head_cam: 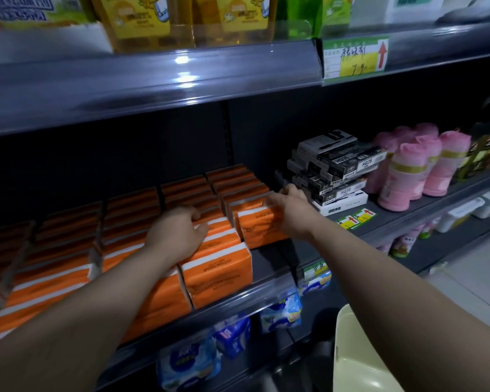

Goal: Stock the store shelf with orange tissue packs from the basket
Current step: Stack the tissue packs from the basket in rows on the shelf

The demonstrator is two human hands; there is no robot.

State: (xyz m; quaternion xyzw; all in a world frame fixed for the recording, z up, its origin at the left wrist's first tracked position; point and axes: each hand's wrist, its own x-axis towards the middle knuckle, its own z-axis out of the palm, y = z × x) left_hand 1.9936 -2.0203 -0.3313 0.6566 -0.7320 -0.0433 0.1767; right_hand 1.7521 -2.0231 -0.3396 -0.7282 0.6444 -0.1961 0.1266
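**Both hands on the orange rows of the middle shelf**

We see the orange tissue packs (68, 267) standing in 5 rows that run from the front edge of the middle shelf (275, 257) back toward its dark rear wall, filling its left and middle stretch. Our right hand (290, 210) reaches to the rightmost row and holds its front pack (259, 229), which stands back from the front edge with bare shelf before it; the fingers are curled over the pack's top and right side, though blur hides how tightly. Our left hand (177, 230) lies on the neighbouring row, fingers bent down together over the top of a covered pack (219, 223) a few places behind the front edge, thumb against its near face.

Just beside the right hand, toward the right end of the same shelf, sits a stack of black boxes (335, 168), then a cluster of pink rolls (413, 174). On the shelf above stand yellow bottles (142, 18), and a green and yellow price tag (354, 58) hangs on its front rail. Blue packs (187, 362) lie on the shelf below. A pale yellow plastic rim (359, 349) shows at the bottom right corner; we cannot tell whether it is the basket
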